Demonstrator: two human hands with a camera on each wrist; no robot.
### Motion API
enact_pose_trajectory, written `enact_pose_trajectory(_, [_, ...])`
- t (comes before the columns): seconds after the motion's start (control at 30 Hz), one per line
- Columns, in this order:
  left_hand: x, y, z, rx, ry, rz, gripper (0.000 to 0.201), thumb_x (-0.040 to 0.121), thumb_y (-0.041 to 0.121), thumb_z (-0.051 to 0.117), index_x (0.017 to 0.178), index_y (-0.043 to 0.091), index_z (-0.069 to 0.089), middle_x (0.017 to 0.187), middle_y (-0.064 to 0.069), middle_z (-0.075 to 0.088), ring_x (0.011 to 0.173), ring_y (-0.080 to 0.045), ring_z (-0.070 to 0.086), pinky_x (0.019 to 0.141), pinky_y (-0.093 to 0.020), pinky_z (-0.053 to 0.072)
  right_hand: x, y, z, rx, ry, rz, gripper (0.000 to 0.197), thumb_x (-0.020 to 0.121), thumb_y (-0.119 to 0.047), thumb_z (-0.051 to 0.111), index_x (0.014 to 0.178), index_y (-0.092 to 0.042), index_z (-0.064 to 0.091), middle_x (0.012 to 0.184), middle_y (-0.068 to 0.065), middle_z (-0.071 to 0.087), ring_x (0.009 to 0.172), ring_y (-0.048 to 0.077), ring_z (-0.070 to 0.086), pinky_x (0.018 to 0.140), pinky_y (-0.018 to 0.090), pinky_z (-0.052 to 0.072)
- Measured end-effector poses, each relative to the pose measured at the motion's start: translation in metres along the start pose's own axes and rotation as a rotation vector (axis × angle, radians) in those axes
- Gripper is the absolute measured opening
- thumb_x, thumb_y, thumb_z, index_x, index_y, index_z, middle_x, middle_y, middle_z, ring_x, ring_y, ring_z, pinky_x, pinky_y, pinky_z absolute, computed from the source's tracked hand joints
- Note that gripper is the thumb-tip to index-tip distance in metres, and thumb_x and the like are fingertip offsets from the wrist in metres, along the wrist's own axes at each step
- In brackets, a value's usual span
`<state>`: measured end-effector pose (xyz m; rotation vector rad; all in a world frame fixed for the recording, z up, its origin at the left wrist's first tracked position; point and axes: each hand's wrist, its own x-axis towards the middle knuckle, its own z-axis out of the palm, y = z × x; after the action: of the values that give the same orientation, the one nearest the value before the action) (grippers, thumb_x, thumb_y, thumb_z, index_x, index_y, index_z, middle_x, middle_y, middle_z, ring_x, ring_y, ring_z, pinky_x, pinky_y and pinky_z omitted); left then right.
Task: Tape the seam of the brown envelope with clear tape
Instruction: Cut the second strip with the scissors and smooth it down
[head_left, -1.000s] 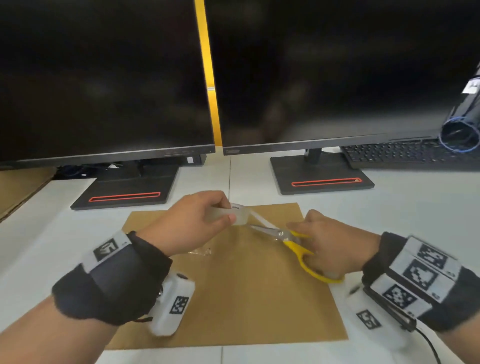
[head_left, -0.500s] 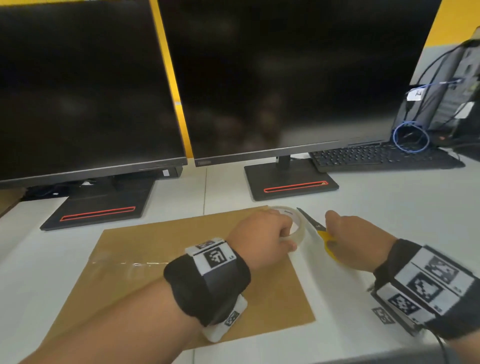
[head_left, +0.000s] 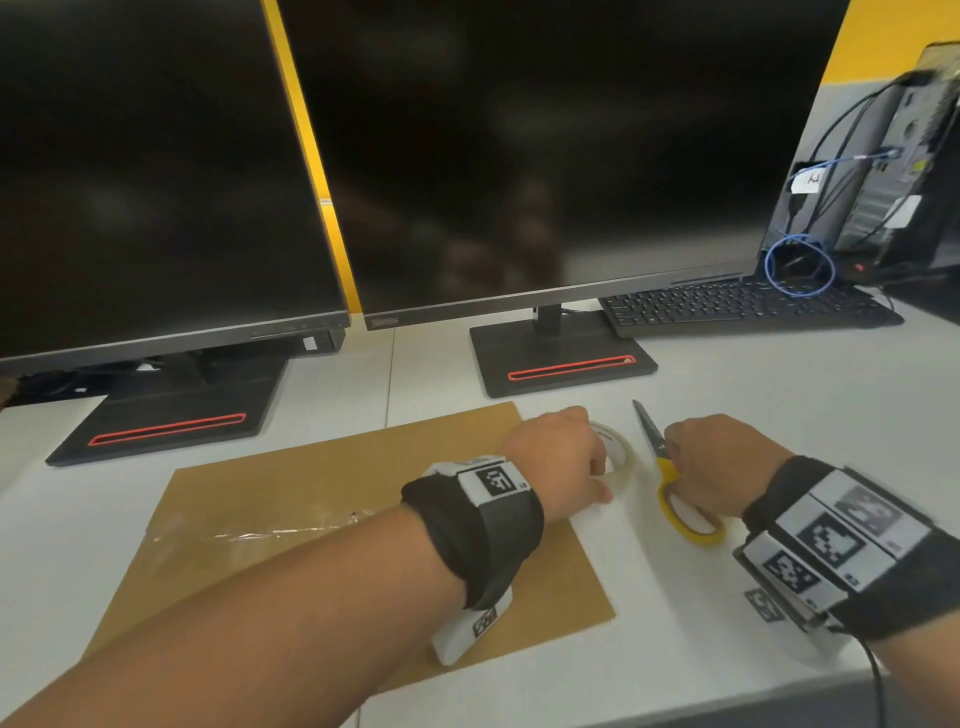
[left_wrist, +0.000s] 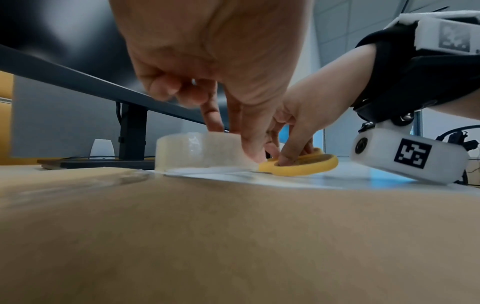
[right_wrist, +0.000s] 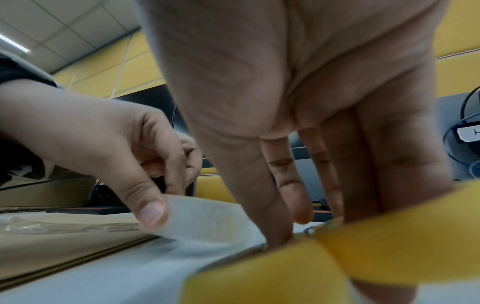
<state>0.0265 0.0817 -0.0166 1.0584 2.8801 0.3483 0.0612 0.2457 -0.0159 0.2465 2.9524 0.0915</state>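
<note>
The brown envelope (head_left: 332, 467) lies flat on the white table, with a wrinkled strip of clear tape (head_left: 260, 532) stuck across its left part. Just off its right edge, my left hand (head_left: 602, 467) pinches the clear tape roll (head_left: 618, 454), which rests on the table. In the left wrist view the thumb is on the outside of the tape roll (left_wrist: 200, 152) and a finger reaches inside. My right hand (head_left: 675, 462) holds the yellow-handled scissors (head_left: 685, 514), which lie on the table with blades closed and pointing away. A finger sits in one handle loop (left_wrist: 298, 164).
Two dark monitors on black stands (head_left: 561, 364) stand behind the envelope. A black keyboard (head_left: 737, 306) and a computer tower with cables (head_left: 893, 171) are at the back right. White table (head_left: 805, 415) spreads to the right of the scissors.
Both hands moved from above the envelope to the table at its right edge. The tape roll and scissors came down onto the table, and a cut strip stays on the envelope.
</note>
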Motion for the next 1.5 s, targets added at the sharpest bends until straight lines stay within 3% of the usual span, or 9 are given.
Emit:
enact_pose_trajectory(0.2, [0.004,0.002,0.004,-0.016,-0.075,-0.005,0.027,0.091,0.028,0.062,0.114,0.016,0.071,0.116,-0.004,0.06,0.105,-0.024,0.058,0.084,-0.031,0.048,0.002,-0.002,0.002,-0.04,0.002,-0.031,0.014,0.09,-0.02,0.055,0.085,-0.017,0.042,0.091,0.001,0.052,0.082,0.019,0.047,0.05,0.014,0.028])
enact_pose_trajectory(0.3, [0.005,0.003,0.007,0.024,-0.1,0.017,0.028,0.094,0.022,0.058,0.119,0.016,0.068,0.121,-0.005,0.058,0.109,-0.027,0.057,0.086,-0.031,0.047,0.0,-0.004,0.0,-0.074,-0.009,-0.046,0.007,0.09,-0.021,0.055,0.094,-0.016,0.052,0.101,0.005,0.063,0.084,0.02,0.052,0.067,0.019,0.038])
enact_pose_trajectory(0.4, [0.006,0.004,0.009,0.06,-0.117,0.023,0.031,0.096,0.018,0.053,0.124,0.015,0.065,0.124,-0.007,0.056,0.11,-0.029,0.057,0.09,-0.035,0.05,-0.001,-0.003,-0.001,-0.104,-0.032,-0.048,0.021,0.091,-0.021,0.054,0.107,-0.01,0.06,0.11,0.007,0.067,0.085,0.02,0.055,0.071,0.021,0.039])
enact_pose_trajectory(0.63, [-0.026,-0.021,-0.03,0.062,-0.099,-0.05,0.044,0.098,0.017,0.043,0.139,0.034,0.047,0.136,0.006,0.049,0.121,-0.019,0.052,0.099,-0.036,0.046,-0.015,-0.016,-0.017,-0.001,0.025,-0.077,0.022,0.091,-0.021,0.051,0.11,-0.013,0.058,0.108,0.004,0.064,0.092,0.023,0.059,0.073,0.024,0.043])
enact_pose_trajectory(0.8, [-0.081,-0.076,-0.059,0.153,-0.18,-0.232,0.055,0.094,0.004,0.04,0.135,0.04,0.05,0.145,0.011,0.044,0.13,-0.016,0.046,0.104,-0.032,0.041,-0.028,-0.066,-0.034,0.032,0.104,-0.326,0.022,0.092,-0.022,0.047,0.11,-0.022,0.06,0.116,0.001,0.057,0.107,0.022,0.057,0.086,0.031,0.043])
enact_pose_trajectory(1.1, [-0.14,-0.121,-0.069,0.185,-0.412,-0.401,0.052,0.097,0.013,0.034,0.146,0.031,0.04,0.153,0.002,0.038,0.137,-0.021,0.039,0.113,-0.036,0.031,-0.022,-0.178,-0.023,-0.058,-0.225,-0.686,0.055,0.09,-0.003,0.046,0.141,-0.024,0.043,0.137,0.004,0.042,0.123,0.028,0.049,0.102,0.037,0.043])
enact_pose_trajectory(1.23, [-0.143,-0.127,-0.056,0.222,-0.572,-0.365,0.061,0.094,0.004,0.037,0.15,0.028,0.03,0.154,-0.003,0.035,0.136,-0.026,0.041,0.111,-0.041,0.035,-0.02,-0.202,-0.017,-0.208,-0.29,-0.688,0.075,0.09,-0.002,0.051,0.151,-0.033,0.019,0.152,0.005,0.025,0.136,0.032,0.035,0.107,0.043,0.038])
enact_pose_trajectory(1.37, [-0.144,-0.129,-0.052,0.264,-0.623,-0.34,0.071,0.094,0.003,0.038,0.155,0.027,0.013,0.162,0.006,0.009,0.141,-0.027,0.032,0.114,-0.043,0.031,-0.013,-0.209,-0.011,-0.191,-0.224,-0.665,0.059,0.095,-0.01,0.046,0.147,-0.032,0.029,0.145,0.013,0.034,0.128,0.037,0.039,0.102,0.048,0.04])
enact_pose_trajectory(1.5, [-0.149,-0.13,-0.042,0.347,-0.611,-0.316,0.079,0.093,0.005,0.042,0.155,0.03,0.0,0.162,0.012,-0.006,0.141,-0.025,0.034,0.109,-0.044,0.036,-0.013,-0.21,-0.019,-0.337,-0.409,-0.629,0.09,0.089,-0.01,0.058,0.149,-0.044,0.001,0.154,0.005,0.014,0.139,0.032,0.02,0.11,0.052,0.031])
